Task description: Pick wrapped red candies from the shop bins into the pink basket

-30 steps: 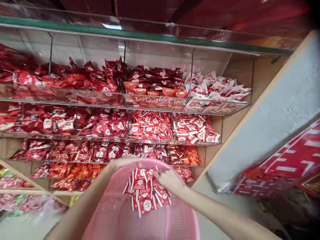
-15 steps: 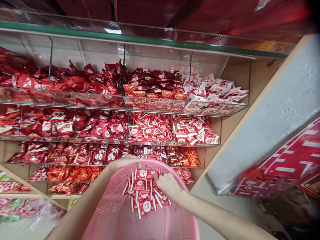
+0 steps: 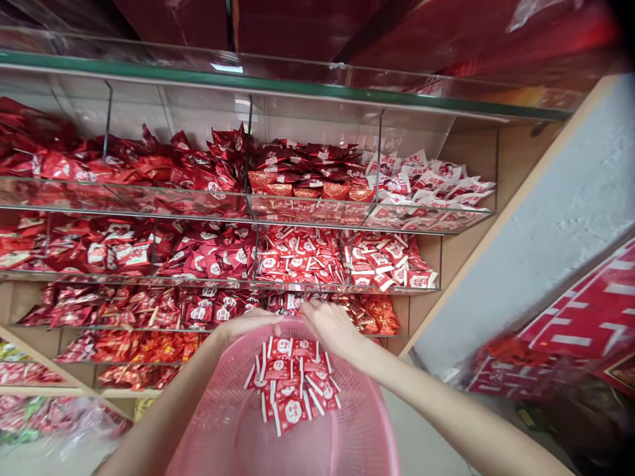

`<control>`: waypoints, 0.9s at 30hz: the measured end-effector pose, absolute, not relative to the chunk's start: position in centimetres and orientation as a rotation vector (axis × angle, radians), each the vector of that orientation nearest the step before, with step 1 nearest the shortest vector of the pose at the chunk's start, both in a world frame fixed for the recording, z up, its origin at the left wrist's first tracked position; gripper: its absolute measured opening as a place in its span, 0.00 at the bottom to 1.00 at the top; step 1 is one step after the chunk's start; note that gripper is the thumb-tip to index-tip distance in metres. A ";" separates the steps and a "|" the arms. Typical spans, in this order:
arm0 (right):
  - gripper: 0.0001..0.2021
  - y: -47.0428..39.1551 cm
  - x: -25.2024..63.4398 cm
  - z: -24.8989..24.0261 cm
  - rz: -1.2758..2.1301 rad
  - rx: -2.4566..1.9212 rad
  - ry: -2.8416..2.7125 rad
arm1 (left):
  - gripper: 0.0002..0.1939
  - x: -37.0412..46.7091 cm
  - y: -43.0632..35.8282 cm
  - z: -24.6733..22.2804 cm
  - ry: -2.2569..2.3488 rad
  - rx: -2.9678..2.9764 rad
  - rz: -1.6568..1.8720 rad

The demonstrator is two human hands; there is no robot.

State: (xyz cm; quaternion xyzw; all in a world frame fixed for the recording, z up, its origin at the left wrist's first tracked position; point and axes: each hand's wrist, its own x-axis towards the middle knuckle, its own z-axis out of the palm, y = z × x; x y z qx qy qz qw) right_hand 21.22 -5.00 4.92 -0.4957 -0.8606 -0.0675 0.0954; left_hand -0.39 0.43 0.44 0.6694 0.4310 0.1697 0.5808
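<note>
Hands: left (image 3: 249,322) clasping pink basket (image 3: 366,411) rim; right (image 3: 331,325) at rim, grip unclear; tipping could spill red packets (image 3: 292,411).

Looking along the top shelf (image 3: 149,215) now: packed with dark red packets (image 3: 231,144), then white packets (image 3: 426,180) at the right end. On the next shelf down (image 3: 297,287): heaped with maroon packets (image 3: 213,258) beside red, white-ended packets (image 3: 302,254). Over to the pink basket (image 3: 366,423): cradling an overlapping pile of red-and-white packets (image 3: 292,411).
</note>
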 end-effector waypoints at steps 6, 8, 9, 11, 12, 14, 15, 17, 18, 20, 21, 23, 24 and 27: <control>0.07 -0.2 18.8 6.9 0.001 -1.266 -2.079 | 0.17 -1.0 0.2 0.4 0.976 1.457 0.412; 0.06 0.9 18.1 6.5 0.096 -1.243 -2.003 | 0.17 -1.3 0.0 0.3 0.981 1.444 0.424; 0.05 1.3 17.9 6.3 0.147 -1.236 -1.975 | 0.18 -1.4 -0.2 0.3 0.977 1.434 0.426; 0.03 1.9 17.7 6.0 0.250 -1.217 -1.925 | 0.18 -1.7 -0.4 0.2 0.969 1.414 0.433; 0.04 2.1 17.7 6.0 0.296 -1.197 -1.899 | 0.18 -1.7 -0.4 0.1 0.968 1.404 0.435; 0.05 2.3 17.8 6.1 0.372 -1.136 -1.841 | 0.18 -1.9 -0.4 -0.1 0.970 1.391 0.435; 0.05 2.4 18.0 6.2 0.407 -1.103 -1.806 | 0.18 -1.9 -0.4 -0.2 0.973 1.391 0.432; 0.05 2.6 18.3 6.6 0.483 -1.045 -1.726 | 0.18 -1.9 -0.2 -0.4 0.977 1.390 0.431; 0.05 2.7 18.5 6.8 0.527 -1.023 -1.680 | 0.17 -1.8 -0.2 -0.5 0.976 1.390 0.430; 0.06 2.8 18.9 7.3 0.616 -0.984 -1.576 | 0.17 -1.7 -0.1 -0.7 0.970 1.387 0.433; 0.06 2.6 19.1 7.6 0.664 -0.966 -1.512 | 0.17 -1.7 -0.1 -0.7 0.968 1.392 0.433; 0.07 2.0 19.5 8.1 0.777 -0.925 -1.345 | 0.18 -1.6 -0.1 -0.6 0.972 1.418 0.423; 0.07 1.4 19.6 8.1 0.838 -0.908 -1.252 | 0.18 -1.6 -0.1 -0.4 0.976 1.433 0.418; 0.08 -1.2 19.5 7.1 1.036 -0.914 -1.069 | 0.17 -1.7 -0.3 0.3 0.965 1.487 0.408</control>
